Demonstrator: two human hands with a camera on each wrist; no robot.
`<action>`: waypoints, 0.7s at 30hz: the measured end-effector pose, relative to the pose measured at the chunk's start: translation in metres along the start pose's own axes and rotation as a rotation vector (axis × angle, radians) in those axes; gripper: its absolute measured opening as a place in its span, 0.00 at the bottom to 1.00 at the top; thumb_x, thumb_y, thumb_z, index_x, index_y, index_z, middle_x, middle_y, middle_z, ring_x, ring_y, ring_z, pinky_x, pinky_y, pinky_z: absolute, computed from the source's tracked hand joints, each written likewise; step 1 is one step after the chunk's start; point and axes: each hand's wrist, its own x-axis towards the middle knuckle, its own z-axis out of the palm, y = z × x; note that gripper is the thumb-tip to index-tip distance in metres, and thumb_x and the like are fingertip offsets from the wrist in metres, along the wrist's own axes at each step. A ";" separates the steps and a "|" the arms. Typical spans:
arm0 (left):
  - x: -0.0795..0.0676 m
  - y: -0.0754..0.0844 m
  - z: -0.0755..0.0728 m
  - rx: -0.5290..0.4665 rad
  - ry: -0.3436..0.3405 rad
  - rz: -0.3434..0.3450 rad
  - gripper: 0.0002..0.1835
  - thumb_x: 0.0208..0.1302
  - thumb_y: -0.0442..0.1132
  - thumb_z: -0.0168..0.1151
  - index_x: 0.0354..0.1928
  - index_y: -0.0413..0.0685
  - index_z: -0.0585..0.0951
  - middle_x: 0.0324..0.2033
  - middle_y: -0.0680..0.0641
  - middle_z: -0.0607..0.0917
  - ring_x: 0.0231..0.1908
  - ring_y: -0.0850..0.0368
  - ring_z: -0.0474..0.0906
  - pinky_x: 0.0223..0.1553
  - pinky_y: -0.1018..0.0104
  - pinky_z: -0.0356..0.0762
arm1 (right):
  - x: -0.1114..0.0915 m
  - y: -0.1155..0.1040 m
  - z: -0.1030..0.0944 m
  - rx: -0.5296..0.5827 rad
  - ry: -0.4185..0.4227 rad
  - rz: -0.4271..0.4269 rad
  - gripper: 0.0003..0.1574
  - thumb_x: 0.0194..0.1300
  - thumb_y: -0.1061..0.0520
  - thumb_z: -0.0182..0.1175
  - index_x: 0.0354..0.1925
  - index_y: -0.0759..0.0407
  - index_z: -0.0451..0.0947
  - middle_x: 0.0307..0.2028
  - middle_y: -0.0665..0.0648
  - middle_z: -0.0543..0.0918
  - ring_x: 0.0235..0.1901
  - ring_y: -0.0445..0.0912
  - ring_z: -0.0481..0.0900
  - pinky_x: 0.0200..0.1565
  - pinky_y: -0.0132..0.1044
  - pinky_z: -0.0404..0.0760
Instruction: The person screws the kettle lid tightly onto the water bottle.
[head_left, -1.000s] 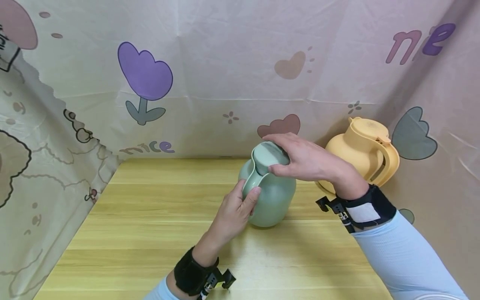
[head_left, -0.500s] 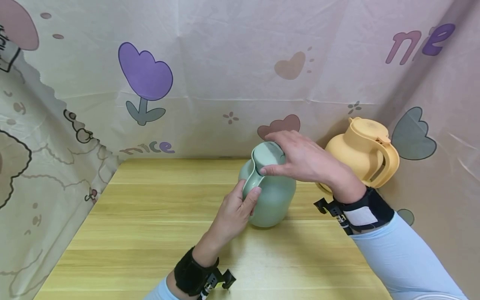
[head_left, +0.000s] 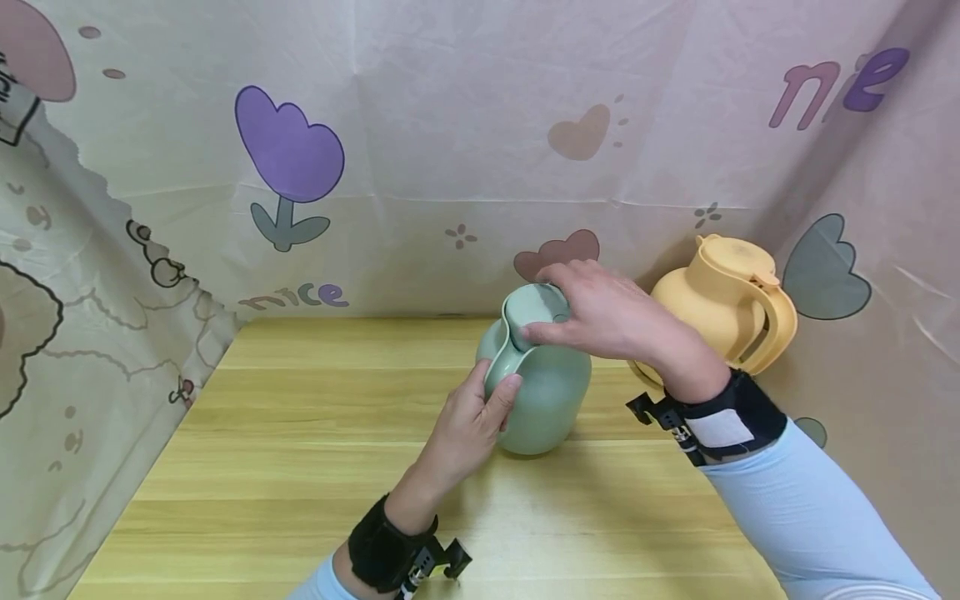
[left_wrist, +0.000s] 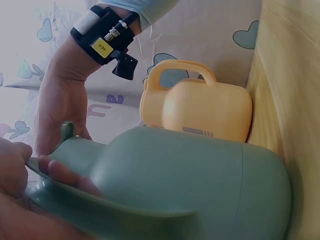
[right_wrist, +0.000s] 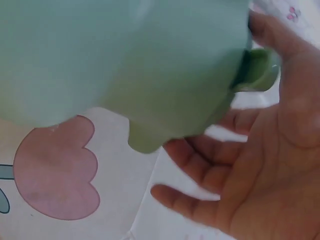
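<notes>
A green insulated jug [head_left: 551, 408] stands upright on the table, its handle [head_left: 506, 360] turned toward the person. My left hand [head_left: 461, 429] grips that handle; in the left wrist view, fingertips [left_wrist: 65, 172] come round the handle's edge. At the top, my right hand [head_left: 615, 312] holds the round green lid [head_left: 531, 307], with the thumb on its near side and the fingers over the far side. Seen from the right wrist, the fingers [right_wrist: 200, 162] bend against the rim beside a small green spout [right_wrist: 144, 142]. Part of the lid is hidden under the right hand.
A yellow jug [head_left: 697, 304] of similar shape stands behind the right forearm, near the back corner. The wooden table [head_left: 315, 467] meets a printed cloth backdrop [head_left: 420, 125] at the back and on the sides.
Over the lid, my right hand has turned slightly clockwise: the thumb has slid left and the fingers right. The left hand and the green jug stay where they were.
</notes>
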 end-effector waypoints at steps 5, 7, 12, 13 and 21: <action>-0.001 0.000 -0.001 0.004 0.000 0.008 0.18 0.73 0.58 0.45 0.40 0.51 0.68 0.21 0.48 0.72 0.21 0.56 0.69 0.25 0.63 0.71 | 0.000 -0.004 0.004 -0.063 0.022 0.048 0.53 0.47 0.16 0.57 0.57 0.51 0.72 0.46 0.52 0.75 0.47 0.50 0.70 0.55 0.52 0.69; 0.000 0.000 -0.001 0.005 0.000 0.008 0.18 0.73 0.58 0.45 0.40 0.51 0.68 0.21 0.48 0.72 0.21 0.56 0.69 0.25 0.63 0.71 | 0.000 -0.004 0.003 -0.054 0.007 0.029 0.52 0.48 0.18 0.58 0.58 0.51 0.71 0.48 0.53 0.76 0.49 0.50 0.71 0.54 0.52 0.70; 0.000 0.000 0.000 0.003 0.004 0.008 0.18 0.73 0.58 0.45 0.40 0.51 0.68 0.21 0.48 0.72 0.21 0.56 0.69 0.25 0.63 0.71 | 0.002 -0.004 -0.003 0.001 -0.043 -0.034 0.44 0.52 0.29 0.65 0.60 0.51 0.71 0.49 0.52 0.78 0.50 0.49 0.72 0.49 0.50 0.74; 0.000 0.000 0.000 0.001 0.005 0.008 0.17 0.73 0.58 0.45 0.40 0.51 0.68 0.21 0.48 0.72 0.21 0.56 0.69 0.25 0.63 0.71 | 0.002 -0.004 -0.004 0.006 -0.047 -0.039 0.43 0.52 0.31 0.65 0.59 0.51 0.71 0.48 0.52 0.78 0.50 0.49 0.72 0.49 0.50 0.74; 0.000 0.000 0.001 0.010 0.002 0.017 0.17 0.74 0.57 0.44 0.40 0.51 0.68 0.21 0.48 0.72 0.21 0.56 0.69 0.25 0.62 0.70 | 0.005 -0.012 -0.001 -0.118 -0.008 0.058 0.46 0.50 0.23 0.59 0.54 0.53 0.72 0.44 0.54 0.77 0.44 0.51 0.71 0.47 0.51 0.71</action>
